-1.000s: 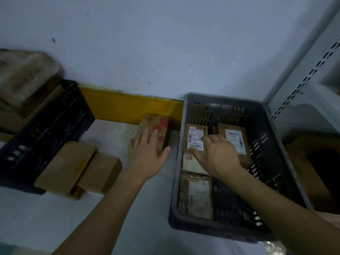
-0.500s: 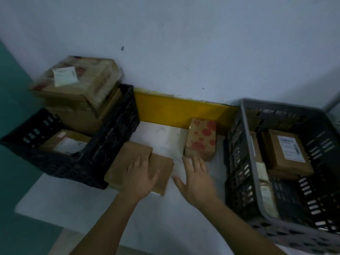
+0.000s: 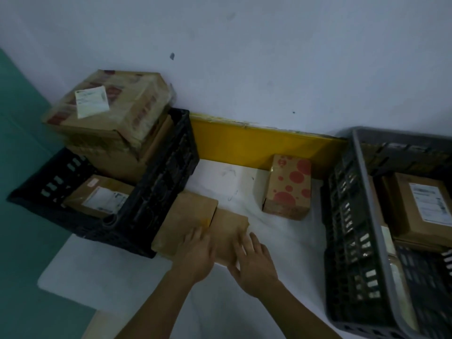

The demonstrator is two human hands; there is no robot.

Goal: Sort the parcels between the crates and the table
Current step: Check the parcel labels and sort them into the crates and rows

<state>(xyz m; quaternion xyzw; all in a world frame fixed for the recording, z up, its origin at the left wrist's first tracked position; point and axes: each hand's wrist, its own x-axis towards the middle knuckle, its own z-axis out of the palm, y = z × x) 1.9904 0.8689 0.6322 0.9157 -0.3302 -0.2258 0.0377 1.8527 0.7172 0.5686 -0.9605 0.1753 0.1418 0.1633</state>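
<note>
Both my hands are down on the two plain brown parcels lying side by side on the white counter (image 3: 281, 241). My left hand (image 3: 195, 255) lies flat with straight fingers over the seam between the larger plain parcel (image 3: 186, 223) and the smaller plain parcel (image 3: 228, 231), not gripping either. My right hand (image 3: 254, 263) rests on the smaller parcel's near right corner, fingers spread and straight; thumb side is hidden, so no pinch visible. The larger parcel touches the black crate (image 3: 156, 192) on my left.

That black crate holds a labelled brown box (image 3: 97, 196) low in its front part, and a big taped carton (image 3: 110, 111) with a white label stacked on another box at its back. A red-dotted box (image 3: 288, 187) stands on the counter against the yellow strip (image 3: 244, 145), just beside the grey crate (image 3: 367, 216) on my right. The grey crate holds a brown box with a shipping label (image 3: 420, 206), plus more packets along its left wall, blurred.
</note>
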